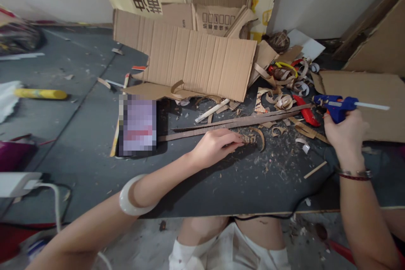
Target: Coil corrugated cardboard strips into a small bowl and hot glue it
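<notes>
My right hand (348, 137) is wrapped round a blue hot glue gun (339, 107), with a white glue stick (373, 105) jutting from its back end. Its nozzle points left, over long cardboard strips (243, 122) on the table. My left hand (217, 145) pinches a small piece of layered cardboard (248, 138) between thumb and fingers. A curved cardboard strip (262, 140) sits at the right end of that piece; whether it is joined cannot be made out. Just below the glue gun's nozzle lies a red-handled tool (306, 112).
Large corrugated cardboard sheets (199, 59) lean at the back. Curled paper and cardboard scraps (286, 101) litter the right middle. A tablet-like device (138, 128), its screen blurred, stands at left. A yellow stick-shaped object (41, 93) lies farther left. A black cord (300, 209) runs along the front edge.
</notes>
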Demonstrator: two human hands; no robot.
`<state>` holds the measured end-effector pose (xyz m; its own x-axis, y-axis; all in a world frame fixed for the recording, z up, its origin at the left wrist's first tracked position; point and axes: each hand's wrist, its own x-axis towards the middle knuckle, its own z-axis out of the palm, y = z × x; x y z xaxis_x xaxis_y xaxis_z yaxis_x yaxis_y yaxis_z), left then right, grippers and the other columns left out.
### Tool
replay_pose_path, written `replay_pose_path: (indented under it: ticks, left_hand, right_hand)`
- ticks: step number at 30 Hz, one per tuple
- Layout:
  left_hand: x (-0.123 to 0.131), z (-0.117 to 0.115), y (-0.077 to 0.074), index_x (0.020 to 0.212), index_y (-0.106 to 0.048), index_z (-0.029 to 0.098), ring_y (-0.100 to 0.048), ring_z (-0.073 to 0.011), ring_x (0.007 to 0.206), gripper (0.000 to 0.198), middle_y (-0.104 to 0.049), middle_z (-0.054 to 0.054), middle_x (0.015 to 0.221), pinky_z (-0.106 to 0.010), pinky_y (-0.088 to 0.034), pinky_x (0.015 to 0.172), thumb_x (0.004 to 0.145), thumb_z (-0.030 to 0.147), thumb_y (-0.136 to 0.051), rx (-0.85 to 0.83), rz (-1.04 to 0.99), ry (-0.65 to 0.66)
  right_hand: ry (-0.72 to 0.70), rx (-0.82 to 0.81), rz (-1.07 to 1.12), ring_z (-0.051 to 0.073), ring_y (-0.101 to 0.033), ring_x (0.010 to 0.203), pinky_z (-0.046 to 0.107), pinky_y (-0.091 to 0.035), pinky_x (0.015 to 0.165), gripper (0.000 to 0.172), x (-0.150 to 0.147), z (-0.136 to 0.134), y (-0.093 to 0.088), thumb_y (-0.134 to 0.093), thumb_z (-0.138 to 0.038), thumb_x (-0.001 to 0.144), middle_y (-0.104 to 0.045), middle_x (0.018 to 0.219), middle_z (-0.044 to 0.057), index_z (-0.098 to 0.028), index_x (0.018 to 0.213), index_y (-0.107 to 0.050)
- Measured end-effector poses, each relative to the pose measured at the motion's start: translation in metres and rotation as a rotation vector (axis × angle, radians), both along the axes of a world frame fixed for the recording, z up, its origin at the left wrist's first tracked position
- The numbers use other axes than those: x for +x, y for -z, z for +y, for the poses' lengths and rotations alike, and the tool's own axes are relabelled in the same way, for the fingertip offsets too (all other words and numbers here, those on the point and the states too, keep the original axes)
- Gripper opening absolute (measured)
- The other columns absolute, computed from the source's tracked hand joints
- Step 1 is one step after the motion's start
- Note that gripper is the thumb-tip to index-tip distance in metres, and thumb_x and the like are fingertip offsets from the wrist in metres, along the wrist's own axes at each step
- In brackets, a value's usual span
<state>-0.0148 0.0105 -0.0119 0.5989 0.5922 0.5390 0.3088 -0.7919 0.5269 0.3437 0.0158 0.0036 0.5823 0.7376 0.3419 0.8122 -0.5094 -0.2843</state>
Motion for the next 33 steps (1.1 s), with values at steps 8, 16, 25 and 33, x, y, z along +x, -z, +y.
replay_pose_path:
  ticks: [8, 16, 25, 33]
  left_hand:
    - [0.0, 0.0, 0.0, 0.085, -0.064, 0.016, -0.071, -0.0132, 0.083, 0.004, -0.074, -0.004, 0.089, -0.021, -0.055, 0.076, 0.087, 0.016, -0.061, 0.002, -0.014, 0.004]
    - [0.0, 0.0, 0.0, 0.085, -0.065, 0.016, -0.07, -0.0137, 0.083, 0.008, -0.074, -0.005, 0.088, -0.022, -0.055, 0.075, 0.088, 0.017, -0.058, -0.003, -0.006, 0.004]
    - [0.0, 0.0, 0.003, 0.086, -0.065, 0.016, -0.07, -0.0143, 0.083, 0.006, -0.074, -0.004, 0.088, -0.023, -0.055, 0.076, 0.088, 0.017, -0.059, -0.014, -0.001, 0.011]
    - [-0.001, 0.0, 0.003, 0.085, -0.065, 0.016, -0.069, -0.0132, 0.082, 0.008, -0.073, -0.005, 0.088, -0.022, -0.054, 0.075, 0.089, 0.017, -0.057, 0.009, 0.012, 0.009]
  right_hand:
    - [-0.053, -0.134, -0.133, 0.03, -0.058, 0.068, 0.041, -0.037, 0.067, 0.044, 0.002, 0.0, -0.001, -0.056, -0.043, 0.078, -0.065, 0.083, 0.024, -0.004, 0.097, -0.066]
    - [-0.112, -0.285, -0.278, 0.035, -0.061, 0.081, 0.041, -0.042, 0.073, 0.054, 0.007, -0.004, 0.0, -0.05, -0.047, 0.082, -0.066, 0.087, 0.026, 0.002, 0.099, -0.065]
    - [-0.13, -0.48, -0.465, 0.039, -0.059, 0.096, 0.045, -0.045, 0.08, 0.064, -0.004, -0.033, -0.02, -0.045, -0.058, 0.084, -0.065, 0.093, 0.027, 0.001, 0.097, -0.066]
    - [-0.947, -0.178, -0.268, 0.025, -0.062, 0.096, 0.035, -0.048, 0.072, 0.025, -0.106, -0.024, -0.052, -0.048, -0.029, 0.091, -0.07, 0.099, 0.006, -0.02, 0.106, -0.066]
